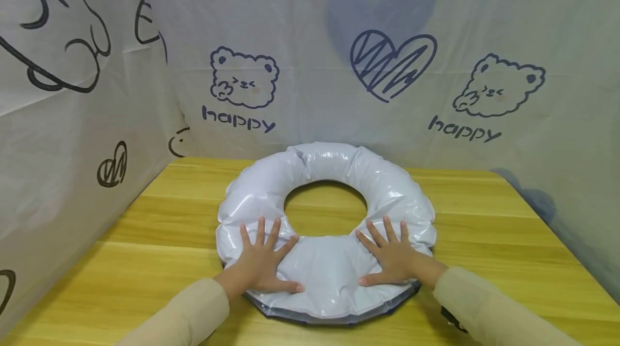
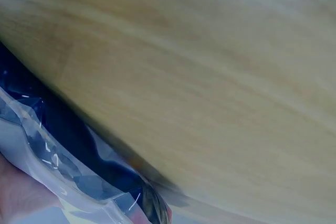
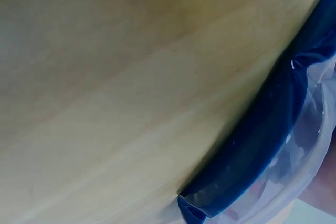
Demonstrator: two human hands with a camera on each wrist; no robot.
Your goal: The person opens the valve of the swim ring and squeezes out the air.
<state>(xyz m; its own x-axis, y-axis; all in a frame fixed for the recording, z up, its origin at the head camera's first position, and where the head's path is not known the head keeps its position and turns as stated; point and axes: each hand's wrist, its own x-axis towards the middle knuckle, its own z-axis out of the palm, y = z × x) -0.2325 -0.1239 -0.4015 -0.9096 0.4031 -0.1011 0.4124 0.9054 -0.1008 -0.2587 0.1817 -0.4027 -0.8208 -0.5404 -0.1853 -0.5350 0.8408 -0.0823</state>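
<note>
A white inflatable swim ring (image 1: pixel 329 160) lies flat on the wooden table (image 1: pixel 150 238), its near side toward the person. Fingers spread wide, the left hand (image 1: pixel 263 260) rests on the ring's near left part. On the near right part the right hand (image 1: pixel 394 260) presses in the same way, palm down. The plastic creases around both hands. Along the ring's lower edge shows a dark blue underside, seen close up as a blue rim (image 2: pixel 68 129) in the left wrist view and a blue band (image 3: pixel 252 140) in the right wrist view.
Behind the table hangs a pale cloth (image 1: pixel 310 66) printed with bears, hearts and the word "happy". A second cloth wall (image 1: pixel 58 136) runs along the left side. Under the right sleeve a small dark object (image 1: pixel 452 320) is partly hidden.
</note>
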